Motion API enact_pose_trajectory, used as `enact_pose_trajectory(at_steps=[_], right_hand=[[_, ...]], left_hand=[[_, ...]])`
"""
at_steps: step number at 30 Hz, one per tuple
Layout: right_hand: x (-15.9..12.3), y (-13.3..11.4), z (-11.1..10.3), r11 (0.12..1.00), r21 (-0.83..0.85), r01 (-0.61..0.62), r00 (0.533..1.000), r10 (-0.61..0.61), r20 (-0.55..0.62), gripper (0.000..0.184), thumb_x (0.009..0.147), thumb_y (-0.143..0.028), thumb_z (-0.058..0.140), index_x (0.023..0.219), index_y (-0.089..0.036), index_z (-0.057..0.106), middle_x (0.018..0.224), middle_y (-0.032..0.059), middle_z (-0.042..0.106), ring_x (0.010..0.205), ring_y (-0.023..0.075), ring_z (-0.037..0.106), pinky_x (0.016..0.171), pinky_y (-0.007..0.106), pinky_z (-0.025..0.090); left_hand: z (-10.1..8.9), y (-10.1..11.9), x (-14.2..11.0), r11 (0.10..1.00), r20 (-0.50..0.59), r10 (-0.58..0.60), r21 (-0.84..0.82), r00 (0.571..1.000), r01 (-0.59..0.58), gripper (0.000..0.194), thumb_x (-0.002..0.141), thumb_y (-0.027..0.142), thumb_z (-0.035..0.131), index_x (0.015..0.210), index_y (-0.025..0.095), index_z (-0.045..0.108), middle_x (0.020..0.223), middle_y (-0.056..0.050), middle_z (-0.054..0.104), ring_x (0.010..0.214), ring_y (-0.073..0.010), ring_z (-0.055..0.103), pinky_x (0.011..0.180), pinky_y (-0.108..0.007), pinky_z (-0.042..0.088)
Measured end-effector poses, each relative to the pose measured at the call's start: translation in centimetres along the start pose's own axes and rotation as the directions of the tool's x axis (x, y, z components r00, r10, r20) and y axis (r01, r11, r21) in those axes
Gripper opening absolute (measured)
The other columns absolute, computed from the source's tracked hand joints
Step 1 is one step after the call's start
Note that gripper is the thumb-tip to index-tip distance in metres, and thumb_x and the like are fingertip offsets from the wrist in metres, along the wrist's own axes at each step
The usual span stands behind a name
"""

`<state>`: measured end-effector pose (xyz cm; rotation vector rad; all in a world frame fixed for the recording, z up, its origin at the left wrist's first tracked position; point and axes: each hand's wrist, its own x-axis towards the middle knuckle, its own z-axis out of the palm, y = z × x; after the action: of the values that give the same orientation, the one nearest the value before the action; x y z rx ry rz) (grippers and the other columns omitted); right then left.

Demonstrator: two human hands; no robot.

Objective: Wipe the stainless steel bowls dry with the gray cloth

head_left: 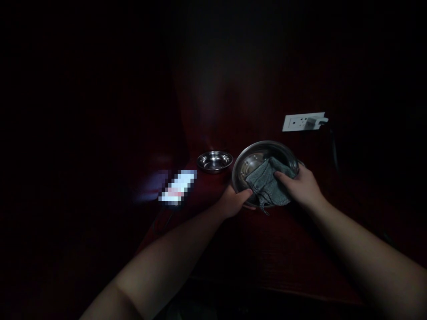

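A shiny metal bowl (250, 165) is tilted toward me above the dark red tabletop. My left hand (235, 201) grips its lower left rim, thumb inside and fingers underneath. A grey-green cloth (271, 182) lies bunched against the bowl's inner right side, and a small loop of it hangs over the near rim. My right hand (302, 184) is closed on the cloth and the bowl's right edge, its thumb pressing the cloth; its other fingers are hidden behind the rim.
A smaller metal bowl (215, 162) stands upright on the table, left of the large one. Farther left a lit phone (178, 187) has a blurred-out screen and a cable. A white wall socket (304, 122) holds a plug with a hanging cord. The surroundings are very dark.
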<state>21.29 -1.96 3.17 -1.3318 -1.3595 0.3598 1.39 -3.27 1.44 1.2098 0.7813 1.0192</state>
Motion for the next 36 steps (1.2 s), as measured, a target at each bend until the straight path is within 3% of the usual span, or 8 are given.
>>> enact_pose_trajectory(at_steps=[6, 12, 22, 36], right_hand=[[-0.07, -0.18, -0.07, 0.987, 0.149, -0.060, 0.995, 0.049, 0.081, 0.038, 0.062, -0.020, 0.060, 0.100, -0.016, 0.059, 0.089, 0.0076, 0.067, 0.081, 0.0264, 0.065, 0.071, 0.040, 0.053], [0.13, 0.28, 0.16, 0.992, 0.118, -0.046, 0.997, 0.039, 0.062, 0.043, 0.058, -0.018, 0.061, 0.101, -0.017, 0.058, 0.090, 0.0079, 0.067, 0.082, 0.0267, 0.065, 0.073, 0.041, 0.053], [0.14, -0.01, 0.15, 0.997, 0.072, -0.029, 0.998, 0.025, 0.055, 0.040, 0.062, -0.022, 0.066, 0.100, -0.015, 0.058, 0.094, 0.0106, 0.067, 0.087, 0.0280, 0.065, 0.079, 0.045, 0.051], [0.21, 0.37, 0.09, 1.000, 0.011, -0.019, 0.999, 0.018, 0.026, 0.041, 0.063, -0.027, 0.069, 0.101, -0.014, 0.063, 0.097, 0.0110, 0.068, 0.090, 0.0279, 0.065, 0.084, 0.045, 0.049]], left_hand=[[-0.01, -0.06, 0.06, 1.000, -0.025, -0.014, -0.025, 1.000, 0.013, 0.046, 0.072, 0.021, 0.060, 0.116, 0.012, 0.047, 0.095, -0.011, 0.066, 0.063, -0.0164, 0.066, 0.051, -0.029, 0.057], [-0.10, -0.23, 0.22, 1.000, 0.000, -0.019, -0.014, 1.000, 0.019, 0.045, 0.072, 0.023, 0.061, 0.114, 0.012, 0.049, 0.079, -0.006, 0.065, 0.059, -0.0149, 0.063, 0.053, -0.029, 0.056], [-0.06, -0.30, 0.34, 1.000, -0.002, -0.021, -0.017, 1.000, 0.021, 0.058, 0.069, 0.023, 0.063, 0.122, 0.013, 0.042, 0.087, -0.008, 0.065, 0.059, -0.0156, 0.064, 0.052, -0.031, 0.056], [0.02, -0.12, 0.01, 1.000, 0.008, 0.004, -0.027, 1.000, -0.004, 0.058, 0.067, 0.025, 0.066, 0.119, 0.013, 0.044, 0.086, -0.008, 0.065, 0.060, -0.0169, 0.064, 0.052, -0.032, 0.055]])
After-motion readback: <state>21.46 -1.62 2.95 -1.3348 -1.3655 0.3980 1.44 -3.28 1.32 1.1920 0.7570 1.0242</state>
